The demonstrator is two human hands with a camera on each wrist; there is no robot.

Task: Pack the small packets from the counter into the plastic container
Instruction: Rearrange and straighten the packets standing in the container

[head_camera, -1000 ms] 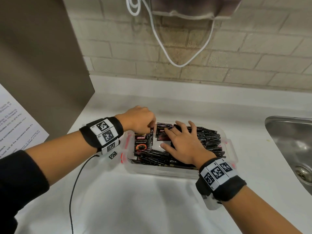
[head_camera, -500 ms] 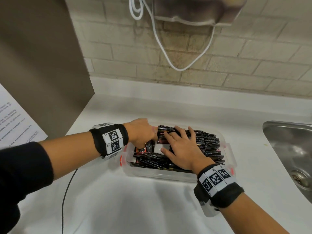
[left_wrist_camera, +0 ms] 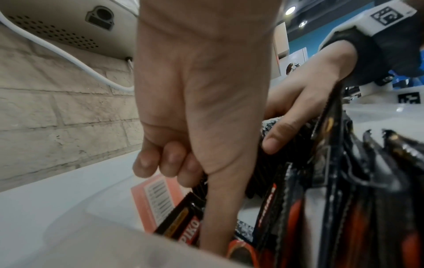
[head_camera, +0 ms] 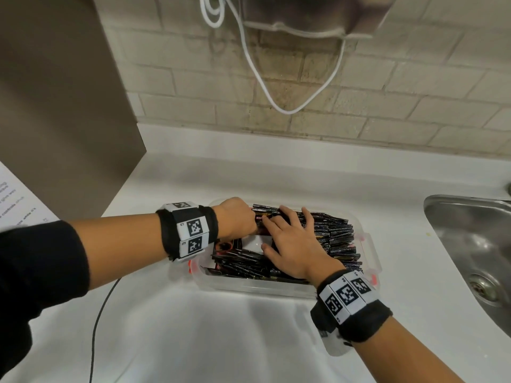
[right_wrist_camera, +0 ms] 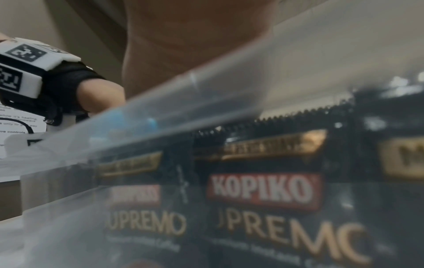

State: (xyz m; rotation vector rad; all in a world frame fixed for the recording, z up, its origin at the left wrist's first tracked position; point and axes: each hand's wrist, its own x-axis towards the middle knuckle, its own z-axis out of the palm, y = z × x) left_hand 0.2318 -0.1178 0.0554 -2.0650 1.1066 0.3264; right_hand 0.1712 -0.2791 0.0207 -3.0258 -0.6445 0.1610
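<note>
head view is showing the clear plastic container [head_camera: 249,287] sitting on the white counter [head_camera: 193,341], near its middle and well left of the steel sink [head_camera: 470,244]. the small packets [head_camera: 334,239], black with red and gold print, are standing on edge in rows inside it, filling the container's right end and front edge, with a bare patch of floor showing at its left middle. the right hand [head_camera: 293,244] is lying flat on top of the packets with its fingers spread and straight, pressing on them and not gripping any. the left hand [head_camera: 237,217] is reaching into the container's far left corner; from the left wrist view its fingers [left_wrist_camera: 169,159] are curling in and its thumb [left_wrist_camera: 220,208] is pointing straight down, pinching a packet at the left end of the row. a pink barcode label [left_wrist_camera: 158,195] is showing on the container wall behind those fingers. right wrist view is looking through the container's clear wall at packets reading kopiko supremo [right_wrist_camera: 261,190]. a white cord [head_camera: 276,87] is hanging in a loop against the brick wall [head_camera: 414,100], and a black cable [head_camera: 99,322] is trailing across the counter's front left part.
</note>
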